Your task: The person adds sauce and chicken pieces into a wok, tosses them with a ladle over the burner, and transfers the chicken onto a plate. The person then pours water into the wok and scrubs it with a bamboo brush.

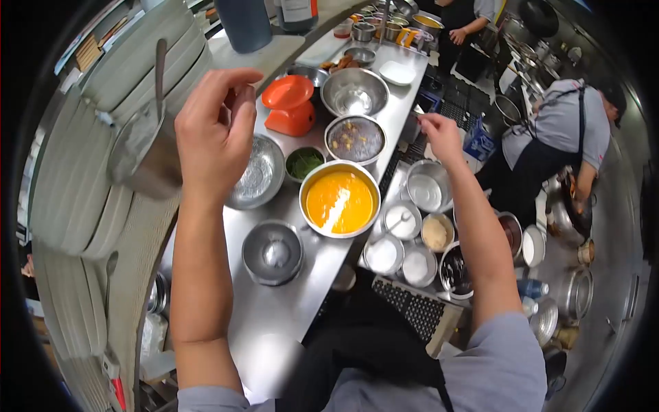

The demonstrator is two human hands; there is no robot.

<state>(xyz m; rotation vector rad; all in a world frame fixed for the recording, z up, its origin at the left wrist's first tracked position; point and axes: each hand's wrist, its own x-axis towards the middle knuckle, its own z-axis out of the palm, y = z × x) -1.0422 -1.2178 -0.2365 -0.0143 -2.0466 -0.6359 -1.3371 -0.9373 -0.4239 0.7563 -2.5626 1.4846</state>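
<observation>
My left hand (218, 122) is raised left of the orange scale (288, 104), its fingers curled in towards the thumb; whether anything is between them is hidden. Out past the counter's right edge, my right hand (439, 134) pinches something thin and small that I cannot make out. Between my arms stand a pot of yellow-orange liquid (340, 201), a bowl of dark green leaves (304, 163), a bowl with yellowish bits in it (355, 139) and an empty steel bowl (272, 252).
Stacked plates (75, 165) and a steel pot (144, 147) with a handle sticking up line the left shelf. Containers of white powder (383, 254) sit at right. A co-worker (556, 130) bends over a wok at far right; another person (460, 20) stands at the back.
</observation>
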